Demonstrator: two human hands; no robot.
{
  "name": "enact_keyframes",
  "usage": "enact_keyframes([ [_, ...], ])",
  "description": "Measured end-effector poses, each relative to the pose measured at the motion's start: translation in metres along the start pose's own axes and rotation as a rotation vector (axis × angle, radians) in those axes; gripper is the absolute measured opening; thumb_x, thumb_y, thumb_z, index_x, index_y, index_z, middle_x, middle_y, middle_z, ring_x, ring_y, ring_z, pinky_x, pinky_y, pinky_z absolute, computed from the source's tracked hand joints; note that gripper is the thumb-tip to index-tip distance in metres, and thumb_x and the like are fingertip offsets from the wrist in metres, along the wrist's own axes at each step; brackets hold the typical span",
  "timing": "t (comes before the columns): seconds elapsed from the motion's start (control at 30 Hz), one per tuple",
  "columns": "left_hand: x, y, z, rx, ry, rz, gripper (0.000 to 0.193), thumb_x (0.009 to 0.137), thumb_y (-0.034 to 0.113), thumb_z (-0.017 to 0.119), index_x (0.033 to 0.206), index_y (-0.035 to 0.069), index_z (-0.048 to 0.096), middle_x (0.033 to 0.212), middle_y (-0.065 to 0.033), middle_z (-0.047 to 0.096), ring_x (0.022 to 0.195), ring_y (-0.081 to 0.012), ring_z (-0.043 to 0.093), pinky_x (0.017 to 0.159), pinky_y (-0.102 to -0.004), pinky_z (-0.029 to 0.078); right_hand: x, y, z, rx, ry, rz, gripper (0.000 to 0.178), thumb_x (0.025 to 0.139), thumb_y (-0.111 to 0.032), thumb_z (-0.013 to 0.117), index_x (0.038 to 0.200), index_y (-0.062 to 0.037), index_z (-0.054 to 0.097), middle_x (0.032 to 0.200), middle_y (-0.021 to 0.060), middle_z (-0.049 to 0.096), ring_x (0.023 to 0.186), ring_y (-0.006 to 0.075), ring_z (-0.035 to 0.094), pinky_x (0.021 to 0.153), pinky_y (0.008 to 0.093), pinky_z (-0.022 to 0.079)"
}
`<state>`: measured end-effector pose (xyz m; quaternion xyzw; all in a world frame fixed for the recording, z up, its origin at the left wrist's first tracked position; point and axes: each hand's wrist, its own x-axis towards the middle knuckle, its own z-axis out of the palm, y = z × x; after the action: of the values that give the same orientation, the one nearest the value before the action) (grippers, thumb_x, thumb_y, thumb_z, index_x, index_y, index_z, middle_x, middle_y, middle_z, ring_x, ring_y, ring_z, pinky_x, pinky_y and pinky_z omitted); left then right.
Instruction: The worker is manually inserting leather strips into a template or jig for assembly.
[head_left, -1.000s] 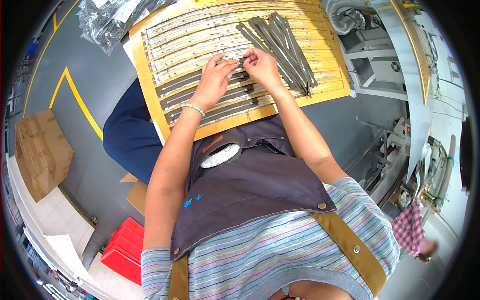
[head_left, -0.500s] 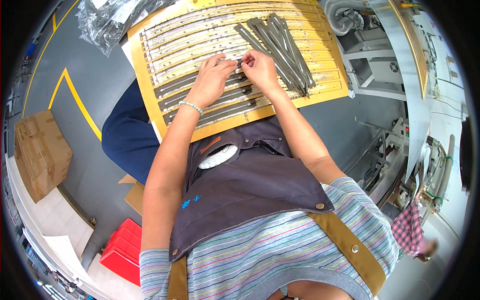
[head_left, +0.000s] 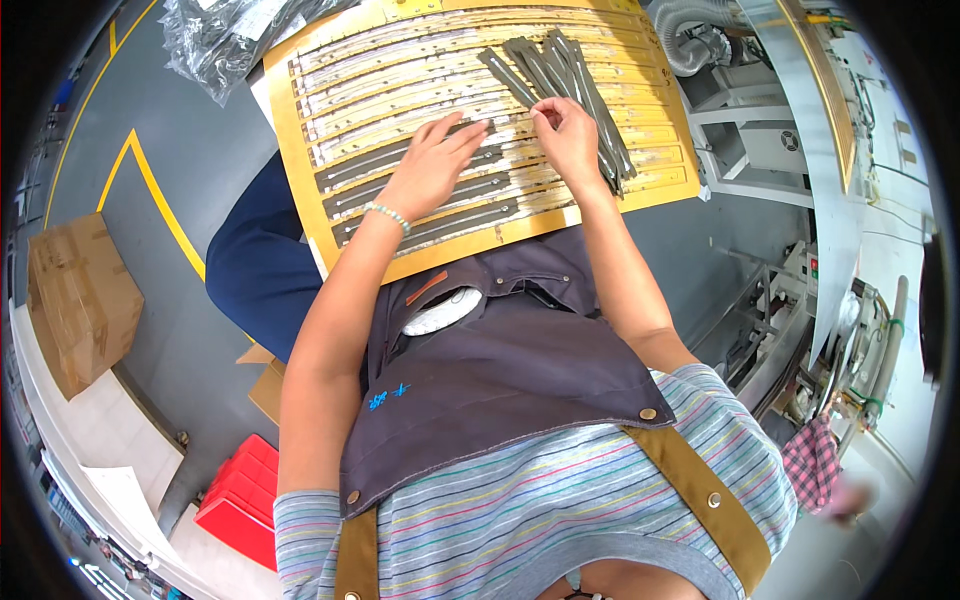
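Observation:
A yellow board (head_left: 292, 150) with long parallel slots lies in front of me. Dark grey zippers (head_left: 470, 187) fill several of the near rows, their pulls toward the right end. My left hand (head_left: 428, 168), wearing a beaded bracelet, rests with fingers stretched out over the topmost of these rows. On the board's right half, a loose pile of dark zippers (head_left: 590, 95) lies fanned out. My right hand (head_left: 570, 143) is at the pile's near left side, thumb and fingers pinched together beside a zipper. What the pinch holds, if anything, is hidden.
Clear plastic bags (head_left: 215, 50) lie at the board's far left corner. A cardboard box (head_left: 85, 300) and a red bin (head_left: 240, 495) stand to the left. A flexible duct (head_left: 690, 40) and white machine frame (head_left: 755, 150) are at the right. Another person's checked sleeve (head_left: 812, 465) shows far right.
My right hand has moved right, away from my left hand, to the loose zippers. My left hand has shifted slightly right, with its fingers flatter over the row.

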<state>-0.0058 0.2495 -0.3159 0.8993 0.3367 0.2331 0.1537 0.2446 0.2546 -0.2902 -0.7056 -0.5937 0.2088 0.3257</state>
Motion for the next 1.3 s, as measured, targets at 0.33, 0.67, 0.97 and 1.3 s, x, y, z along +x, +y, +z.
enact_keyframes([
  [0.33,-0.127,-0.047,-0.093,0.184,-0.054,-0.275,0.041,0.095,0.003,0.065,0.135,0.011,0.071,0.150,0.0036,0.064,0.146,-0.0329,0.048,0.116,-0.0463,0.040,0.022,0.017,0.003,-0.348,0.006,-0.122,0.015,0.094,-0.019,0.071,0.104,-0.0082,0.077,0.100,0.0093,0.072,0.099,0.0337,0.070,0.085,0.0463,0.056],
  [0.67,-0.091,0.013,-0.077,-0.376,0.229,-0.425,0.026,0.100,0.008,0.066,0.125,0.006,0.073,0.129,-0.0122,0.072,0.123,-0.0337,0.065,0.106,-0.0425,0.051,0.021,0.011,0.008,-0.368,0.071,-0.170,0.012,0.096,-0.019,0.070,0.101,-0.0085,0.073,0.107,0.0145,0.071,0.101,0.0378,0.068,0.085,0.0486,0.056],
  [0.97,-0.033,0.090,-0.074,-0.423,0.151,-0.168,0.045,0.095,0.007,0.070,0.140,0.006,0.064,0.139,-0.0115,0.067,0.130,-0.0328,0.061,0.114,-0.0430,0.047,0.008,-0.043,-0.023,0.022,-0.408,-0.090,0.018,0.100,-0.021,0.069,0.102,-0.0032,0.067,0.089,0.0182,0.070,0.082,0.0365,0.069,0.075,0.0458,0.053],
  [1.3,-0.083,0.047,-0.092,-1.049,-0.108,-0.609,0.025,0.099,0.015,0.075,0.118,0.002,0.067,0.095,-0.0038,0.070,0.086,-0.0148,0.067,0.076,-0.0309,0.052,-0.048,-0.103,-0.039,0.312,-0.931,-0.269,0.013,0.096,-0.008,0.075,0.104,0.0002,0.069,0.082,0.0042,0.067,0.075,0.0122,0.059,0.070,0.0299,0.050],
])
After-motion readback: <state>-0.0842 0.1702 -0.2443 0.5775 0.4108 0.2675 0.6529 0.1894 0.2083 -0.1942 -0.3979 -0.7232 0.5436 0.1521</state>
